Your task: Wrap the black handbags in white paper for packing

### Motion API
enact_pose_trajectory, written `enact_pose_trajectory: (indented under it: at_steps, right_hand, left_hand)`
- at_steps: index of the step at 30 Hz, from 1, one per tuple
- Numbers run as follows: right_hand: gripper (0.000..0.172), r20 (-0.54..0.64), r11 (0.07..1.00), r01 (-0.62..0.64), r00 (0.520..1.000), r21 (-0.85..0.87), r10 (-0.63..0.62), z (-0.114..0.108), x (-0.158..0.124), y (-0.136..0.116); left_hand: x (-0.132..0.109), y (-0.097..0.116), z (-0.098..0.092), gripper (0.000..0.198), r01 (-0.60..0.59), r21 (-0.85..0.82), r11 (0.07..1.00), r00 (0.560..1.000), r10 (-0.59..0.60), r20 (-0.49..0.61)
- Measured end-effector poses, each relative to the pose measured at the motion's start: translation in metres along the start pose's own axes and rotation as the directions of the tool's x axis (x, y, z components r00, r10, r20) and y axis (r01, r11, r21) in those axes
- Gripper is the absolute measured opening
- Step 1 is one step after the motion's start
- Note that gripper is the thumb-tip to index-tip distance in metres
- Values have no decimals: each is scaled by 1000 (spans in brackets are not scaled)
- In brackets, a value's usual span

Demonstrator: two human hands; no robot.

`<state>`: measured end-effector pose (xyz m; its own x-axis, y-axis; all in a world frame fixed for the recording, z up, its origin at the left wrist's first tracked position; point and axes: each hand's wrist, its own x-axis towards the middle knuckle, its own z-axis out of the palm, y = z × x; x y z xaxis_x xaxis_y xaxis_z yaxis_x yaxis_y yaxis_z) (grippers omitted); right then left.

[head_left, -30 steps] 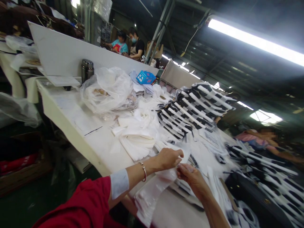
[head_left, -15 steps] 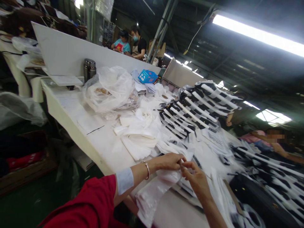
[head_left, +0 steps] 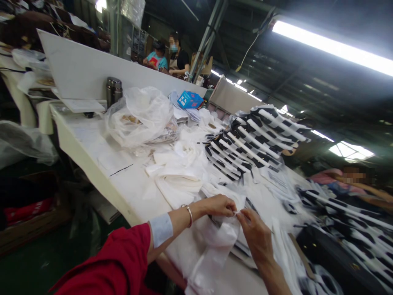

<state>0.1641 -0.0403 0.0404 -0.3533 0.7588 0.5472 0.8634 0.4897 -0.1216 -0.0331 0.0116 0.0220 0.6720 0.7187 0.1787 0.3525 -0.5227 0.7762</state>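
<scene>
My left hand [head_left: 221, 205], below a sleeve of red cloth and a bangle, is closed in a pinch at the edge of a thin, translucent white plastic bag [head_left: 216, 246]. Fingertip to fingertip with it, my right hand [head_left: 253, 227] pinches the same edge from the other side. The bag hangs down from both hands over the front edge of the white table [head_left: 113, 151]. Just beyond the hands lie folded white sheets [head_left: 179, 186] of soft material. Flat white and dark pieces sit partly hidden beneath the bag.
Black-and-white pieces with white strips [head_left: 242, 141] are heaped to the right. A crumpled clear plastic bag [head_left: 144, 119], a dark flask [head_left: 114, 92] and a blue packet [head_left: 190, 99] stand farther back. A black bag [head_left: 328, 254] lies at right. Co-workers sit beyond.
The fingers of both hands have come together in a pinch at the bag's edge, and the right hand has turned slightly. The bag has shifted right and hangs more spread out.
</scene>
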Motion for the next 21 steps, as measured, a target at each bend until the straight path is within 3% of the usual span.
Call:
enact_pose_trajectory:
  at_steps: [6,9,12,14,17,19,21]
  right_hand:
    - [49,158,993,-106,981,-52,113,-5,-4,-4]
    - [49,179,986,-159,972,39,150,-6,-14,-14]
    - [49,220,943,-305,937,130,273,-9,-27,-17]
    - [49,305,867,-473,859,158,412,-11,-34,-14]
    - [49,429,669,-707,690,229,583,-11,-39,-6]
    - [57,438,546,-781,623,303,648,-8,-37,-5]
    - [70,422,466,-808,587,360,691,-4,-30,-8]
  left_hand:
    - [-3,11,4,21,153,218,964,977,-113,-182]
    - [-2,9,5,23,246,293,924,953,-175,-247]
    - [-4,3,2,19,266,345,900,950,-185,-251]
    - [-10,-2,-6,17,226,375,899,963,-147,-227]
    - [-29,-13,-29,25,220,435,873,957,-107,-269]
    - [-47,-25,-50,27,310,476,823,921,-135,-366]
    - [-68,-41,-70,26,412,504,759,874,-174,-453]
